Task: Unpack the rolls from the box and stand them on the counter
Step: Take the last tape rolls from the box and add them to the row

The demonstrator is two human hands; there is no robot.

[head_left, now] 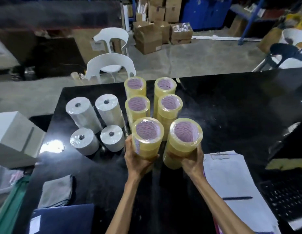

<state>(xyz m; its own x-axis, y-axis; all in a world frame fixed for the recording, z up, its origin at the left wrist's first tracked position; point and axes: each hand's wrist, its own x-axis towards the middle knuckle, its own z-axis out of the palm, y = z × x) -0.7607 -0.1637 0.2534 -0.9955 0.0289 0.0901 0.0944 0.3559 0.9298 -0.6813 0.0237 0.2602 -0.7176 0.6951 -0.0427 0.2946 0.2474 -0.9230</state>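
Rolls of yellowish clear tape in shrink-wrapped stacks (147, 137) (184, 142) sat clasped in each grip, left hand (138, 159) and right hand (191, 160); tilted, either might topple the standing stacks (169, 107) just beyond onto the glossy black desk (231, 107).

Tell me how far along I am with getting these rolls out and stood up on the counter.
Well underway. Four white paper rolls and four yellowish tape stacks already stand upright on the black counter. In hand: your left hand grips one more tape stack, your right hand another, both at the near end of the rows. What's left is unclear; the box isn't in view.
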